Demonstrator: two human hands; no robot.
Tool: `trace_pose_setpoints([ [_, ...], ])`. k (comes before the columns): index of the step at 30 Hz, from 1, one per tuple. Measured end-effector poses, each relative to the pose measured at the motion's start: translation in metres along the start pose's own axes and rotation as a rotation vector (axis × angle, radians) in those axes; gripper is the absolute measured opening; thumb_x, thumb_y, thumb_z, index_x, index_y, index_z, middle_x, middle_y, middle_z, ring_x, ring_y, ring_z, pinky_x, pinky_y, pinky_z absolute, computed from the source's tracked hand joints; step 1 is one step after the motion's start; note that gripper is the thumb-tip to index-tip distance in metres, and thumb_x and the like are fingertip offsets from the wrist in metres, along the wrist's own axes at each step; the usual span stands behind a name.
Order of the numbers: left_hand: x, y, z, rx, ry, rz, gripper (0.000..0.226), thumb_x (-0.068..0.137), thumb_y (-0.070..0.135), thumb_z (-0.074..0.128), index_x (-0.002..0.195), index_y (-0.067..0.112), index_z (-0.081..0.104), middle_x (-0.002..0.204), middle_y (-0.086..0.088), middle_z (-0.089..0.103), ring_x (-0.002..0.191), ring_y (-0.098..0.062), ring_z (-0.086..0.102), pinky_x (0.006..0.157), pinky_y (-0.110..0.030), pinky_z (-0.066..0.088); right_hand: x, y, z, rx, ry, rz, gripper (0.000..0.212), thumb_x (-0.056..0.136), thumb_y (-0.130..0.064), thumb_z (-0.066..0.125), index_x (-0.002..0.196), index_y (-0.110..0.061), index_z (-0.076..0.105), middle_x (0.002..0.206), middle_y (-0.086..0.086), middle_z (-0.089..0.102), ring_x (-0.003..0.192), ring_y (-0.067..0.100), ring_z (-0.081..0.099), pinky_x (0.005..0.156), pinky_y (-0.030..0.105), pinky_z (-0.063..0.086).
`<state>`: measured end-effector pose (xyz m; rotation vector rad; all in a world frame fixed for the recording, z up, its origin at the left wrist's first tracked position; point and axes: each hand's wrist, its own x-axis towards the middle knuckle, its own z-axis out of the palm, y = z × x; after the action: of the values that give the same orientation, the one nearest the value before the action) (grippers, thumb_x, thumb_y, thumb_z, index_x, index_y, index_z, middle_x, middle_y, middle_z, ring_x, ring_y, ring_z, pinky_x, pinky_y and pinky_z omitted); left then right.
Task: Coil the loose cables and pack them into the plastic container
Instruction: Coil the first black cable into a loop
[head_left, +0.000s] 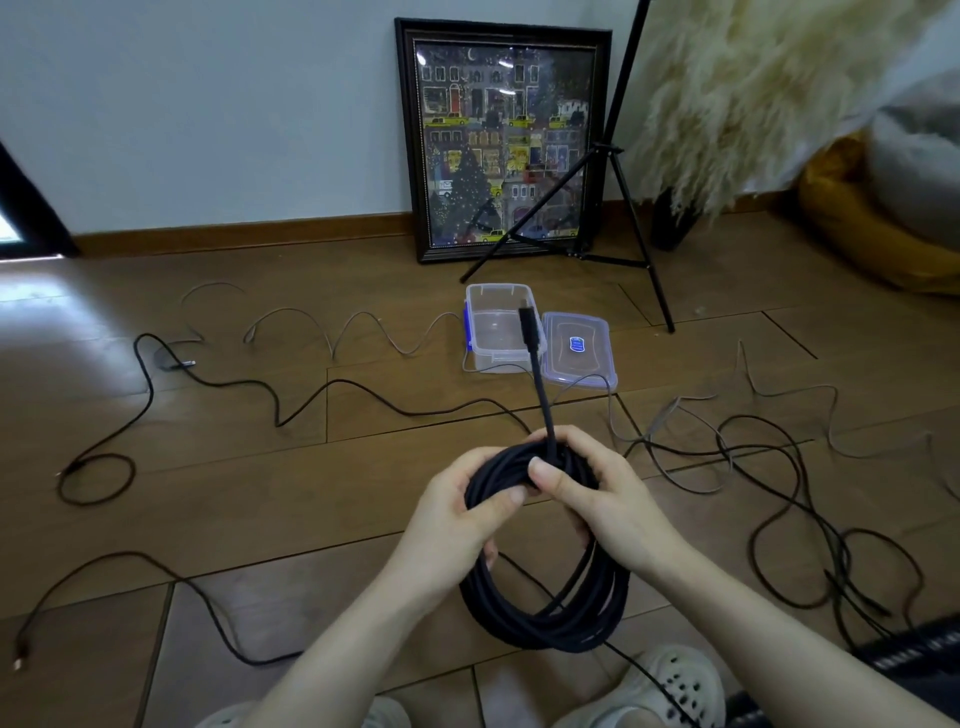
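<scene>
Over a wooden floor (260, 493), a black coil (540, 597) is being gripped by left hand (457, 514) and right hand (597, 488), its free plug end (525, 317) probably needing tucking before packing into the open container (501, 332) at twelve o'clock.

Lid (579, 349) right of container (501, 332) (touching), cables (291, 400) around.

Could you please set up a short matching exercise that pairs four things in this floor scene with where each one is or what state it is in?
Things:
1. thick black coiled cable
2. clear plastic container
3. clear flat lid with a blue label
4. dark-framed picture of a night-time street

Places or states:
A. leans against the wall
B. lies on the floor just right of the box
C. gripped by both the left hand and the right hand
D. stands open on the floor, nothing coiled inside

Pairs: 1-C, 2-D, 3-B, 4-A
</scene>
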<state>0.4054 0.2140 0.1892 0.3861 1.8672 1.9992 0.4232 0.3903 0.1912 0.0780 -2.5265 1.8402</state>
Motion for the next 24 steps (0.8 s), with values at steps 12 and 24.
trace_pose_setpoints([
  [12, 0.0008, 0.0016, 0.0015, 0.381, -0.016, 0.221, 0.057, 0.091, 0.035, 0.051, 0.133, 0.070, 0.036, 0.115, 0.022, 0.054, 0.092, -0.004, 0.058, 0.087, -0.034, 0.050, 0.0020, -0.0074, -0.0017, -0.035, 0.112, 0.036, 0.037, 0.067, -0.056, 0.077, 0.096, -0.034, 0.069, 0.092, -0.011, 0.073, 0.091, 0.008, 0.068, 0.087, 0.037, 0.053],
  [24, -0.0002, 0.0001, -0.0048, 0.684, -0.009, 0.256, 0.091, 0.095, 0.004, 0.060, 0.146, 0.063, 0.013, 0.127, 0.036, 0.045, 0.116, 0.015, 0.045, 0.097, -0.009, 0.038, 0.0005, -0.0107, 0.0038, -0.139, 0.122, 0.028, 0.045, 0.062, -0.057, 0.082, 0.097, -0.034, 0.064, 0.091, -0.019, 0.070, 0.089, 0.001, 0.065, 0.085, 0.035, 0.053],
])
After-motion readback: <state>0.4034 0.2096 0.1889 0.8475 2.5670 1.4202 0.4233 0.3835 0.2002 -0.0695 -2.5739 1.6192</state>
